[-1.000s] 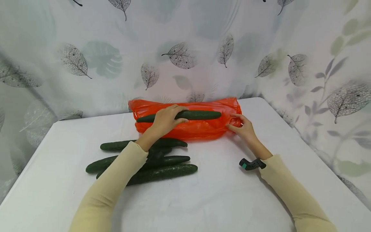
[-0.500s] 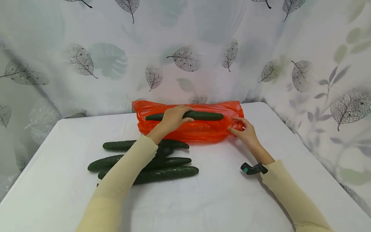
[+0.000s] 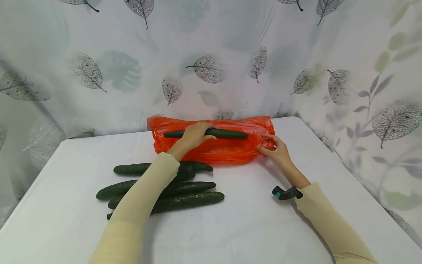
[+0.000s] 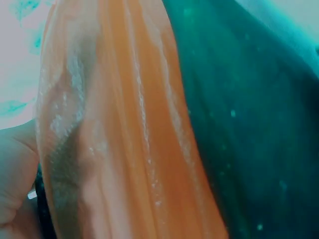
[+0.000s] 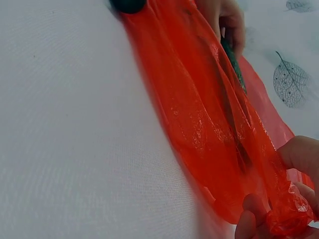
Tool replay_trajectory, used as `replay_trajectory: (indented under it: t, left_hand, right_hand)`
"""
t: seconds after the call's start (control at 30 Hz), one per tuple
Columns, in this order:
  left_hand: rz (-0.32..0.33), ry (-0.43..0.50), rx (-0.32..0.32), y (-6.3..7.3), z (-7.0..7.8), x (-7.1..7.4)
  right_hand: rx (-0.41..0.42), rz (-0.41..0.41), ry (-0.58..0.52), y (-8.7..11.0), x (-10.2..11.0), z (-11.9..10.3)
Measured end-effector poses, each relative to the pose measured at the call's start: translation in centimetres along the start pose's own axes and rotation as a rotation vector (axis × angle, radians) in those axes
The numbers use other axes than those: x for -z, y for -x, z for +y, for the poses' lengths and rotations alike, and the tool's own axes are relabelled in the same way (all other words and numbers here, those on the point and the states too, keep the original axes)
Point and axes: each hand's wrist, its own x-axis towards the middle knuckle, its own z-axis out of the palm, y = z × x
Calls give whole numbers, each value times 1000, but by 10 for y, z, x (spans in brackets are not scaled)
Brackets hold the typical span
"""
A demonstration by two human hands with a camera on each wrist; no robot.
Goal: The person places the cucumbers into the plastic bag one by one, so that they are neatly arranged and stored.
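Observation:
A red plastic bag (image 3: 227, 153) lies lengthwise across the back of the table, its opening spread. My left hand (image 3: 193, 135) grips a long green cucumber (image 3: 230, 134) around its middle, within that opening. In the right wrist view the bag's near layer partly covers this cucumber (image 5: 232, 59). At the bag's right end, the thumb and fingers of my right hand (image 3: 279, 151) pinch the bunched plastic. The left wrist view has the bag (image 4: 124, 124) up close, my left hand (image 4: 17, 174) at the left edge and a blurred dark green cucumber (image 4: 254, 124) at right.
Several more cucumbers (image 3: 194, 201) lie side by side on the white table (image 3: 257, 227), left of centre and in front of the bag. My left forearm (image 3: 141, 198) reaches over them and hides parts. A leaf-patterned cloth (image 3: 211, 44) hangs behind the table.
The cucumber's left end has shifted to the right within the bag, and my left hand has moved slightly right with it. My right hand keeps its hold on the bag. The view has shifted a little.

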Motion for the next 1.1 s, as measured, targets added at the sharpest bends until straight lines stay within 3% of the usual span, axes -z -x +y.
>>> replay_trajectory:
  t: [0.37,0.63,1.1]
  left_hand:
    - [-114,45,12,-3,-8,-7]
    - [-123,55,-17,-8,-14,-17]
    - [-230,39,53,-12,-17,-22]
  right_hand:
    - [28,-16,-8,1,-6,3]
    - [29,-17,-5,0,-5,1]
    - [23,-18,-10,2,1,4]
